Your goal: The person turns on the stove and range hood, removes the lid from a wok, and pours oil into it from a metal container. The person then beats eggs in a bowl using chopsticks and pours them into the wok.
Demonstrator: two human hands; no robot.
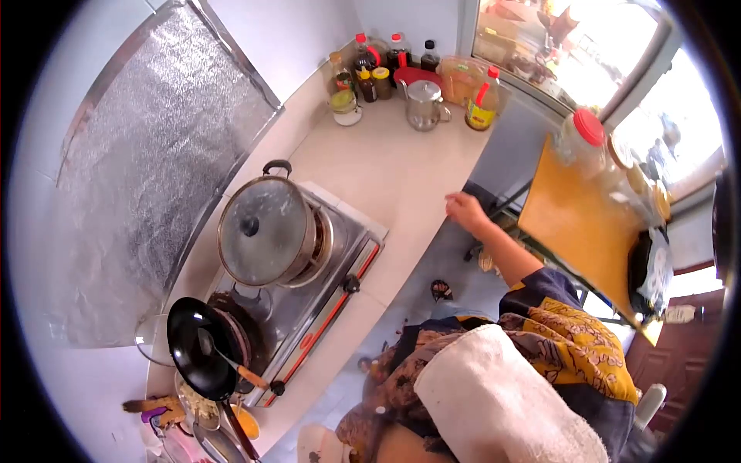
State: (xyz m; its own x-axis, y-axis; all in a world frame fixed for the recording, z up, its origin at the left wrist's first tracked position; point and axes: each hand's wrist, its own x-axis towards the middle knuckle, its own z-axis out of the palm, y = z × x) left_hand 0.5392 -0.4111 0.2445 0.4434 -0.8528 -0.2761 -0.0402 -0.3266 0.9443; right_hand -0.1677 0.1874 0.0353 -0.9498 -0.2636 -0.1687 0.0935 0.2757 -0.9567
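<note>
Fingers (454,201) of the right hand (466,211), head view: loosely bent, released, nothing visible in them, near the table (378,174) edge. Left hand out of frame, state can't tell. Nearest on the table: bottle (481,112), red cap, yellow label, and shiny steel kettle (424,112) with spout and handle. Wide pot (266,235) on the stove (349,230): cloudy grey lid (274,212), pale blotches, black knob (248,225), black loop handle (277,164).

The pale desk (370,174) runs along the wall (320,31). Directly on it sit a metal stove (307,307), a kettle (424,109), a green-lidded jar (346,109) and, in the far corner, a cluster of bottles (364,57). A yellow-labelled bottle (480,114) with a red cap stands near its edge.
</note>
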